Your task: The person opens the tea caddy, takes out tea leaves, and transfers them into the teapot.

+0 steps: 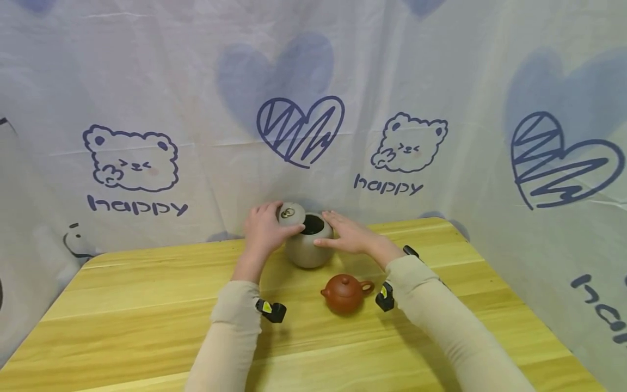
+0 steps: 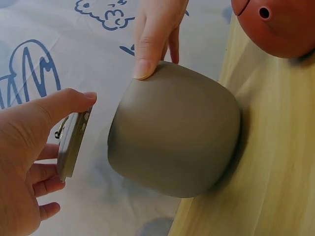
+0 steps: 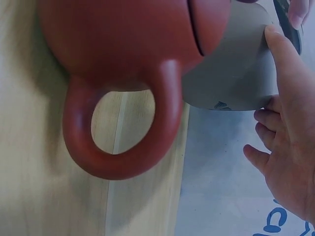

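A round grey jar (image 1: 308,253) stands near the table's back edge, its dark mouth uncovered. My left hand (image 1: 264,228) grips the jar's grey lid (image 1: 294,218) by its edges, thumb on one side and fingers on the other. The lid, with a small metal ring on top, is tilted at the left of the mouth; the left wrist view shows a gap between lid and jar (image 2: 177,132). My right hand (image 1: 355,235) holds the jar at its right, thumb near the rim and fingers around the far side. In front sits a reddish-brown teapot (image 1: 343,299), untouched.
The teapot's spout (image 1: 324,293) points left and its handle (image 1: 367,287) right, close to my right wrist. Black wrist-camera mounts (image 1: 274,311) stick out from both sleeves. Behind the wooden table (image 1: 147,310) hangs a printed white cloth (image 1: 206,109).
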### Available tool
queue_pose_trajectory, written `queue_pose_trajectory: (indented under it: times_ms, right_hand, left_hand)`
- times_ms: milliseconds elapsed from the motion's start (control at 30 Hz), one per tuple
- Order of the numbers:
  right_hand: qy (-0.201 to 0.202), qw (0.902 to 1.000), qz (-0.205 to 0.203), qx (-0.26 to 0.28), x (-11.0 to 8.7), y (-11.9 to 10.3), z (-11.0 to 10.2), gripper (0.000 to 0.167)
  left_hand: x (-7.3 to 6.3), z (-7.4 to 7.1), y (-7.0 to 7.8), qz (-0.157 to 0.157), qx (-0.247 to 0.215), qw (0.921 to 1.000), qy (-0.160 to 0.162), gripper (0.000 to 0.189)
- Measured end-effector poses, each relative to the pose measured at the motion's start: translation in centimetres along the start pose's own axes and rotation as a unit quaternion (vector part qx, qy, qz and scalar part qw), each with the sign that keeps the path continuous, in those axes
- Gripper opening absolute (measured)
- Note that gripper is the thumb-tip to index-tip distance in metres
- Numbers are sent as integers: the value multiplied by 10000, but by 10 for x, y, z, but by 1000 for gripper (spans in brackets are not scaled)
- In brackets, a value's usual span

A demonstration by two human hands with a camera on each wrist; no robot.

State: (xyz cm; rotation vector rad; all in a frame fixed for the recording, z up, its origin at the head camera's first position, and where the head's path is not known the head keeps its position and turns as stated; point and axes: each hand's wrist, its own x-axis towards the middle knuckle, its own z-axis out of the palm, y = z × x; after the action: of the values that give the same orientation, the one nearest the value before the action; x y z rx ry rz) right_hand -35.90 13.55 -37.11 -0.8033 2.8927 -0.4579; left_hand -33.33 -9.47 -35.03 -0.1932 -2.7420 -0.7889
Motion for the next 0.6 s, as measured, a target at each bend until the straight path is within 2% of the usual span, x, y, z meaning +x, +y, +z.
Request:
queue_pose_trajectory:
  times_ms: [200,600]
  right_hand:
    - [-38,10000,71,6,-1,2,-2,93]
    - [21,9999,-113,-13,1,2,-2,94]
  left_hand:
    - [5,9,4,295,81,9995,0,83]
    - [11,21,13,527,352,9980,-68,85]
